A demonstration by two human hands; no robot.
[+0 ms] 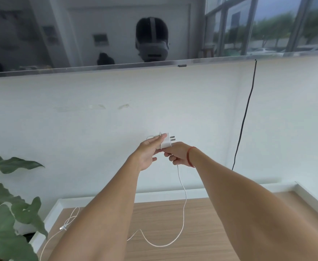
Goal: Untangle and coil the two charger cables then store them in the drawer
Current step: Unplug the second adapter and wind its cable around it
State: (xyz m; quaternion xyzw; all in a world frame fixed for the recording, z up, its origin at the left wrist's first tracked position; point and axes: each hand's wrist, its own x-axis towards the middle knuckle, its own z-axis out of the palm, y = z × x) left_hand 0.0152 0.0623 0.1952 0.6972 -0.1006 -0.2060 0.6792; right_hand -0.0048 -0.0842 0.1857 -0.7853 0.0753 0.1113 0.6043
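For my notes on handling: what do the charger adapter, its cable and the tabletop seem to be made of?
Charger adapter: likely hard white plastic, smooth finish, with metal prongs. Cable: apparently flexible white rubbery sheath; it hangs in soft curves. Tabletop: light wood or wood-look laminate, shown by brown grain lines; I cannot tell which.

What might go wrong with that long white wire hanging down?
With the plug in the left hand, the cable hangs loose from the right hand to the table, so fast coiling might kink or knot it. More strands lie by the plant; tugging may drag them off the edge.
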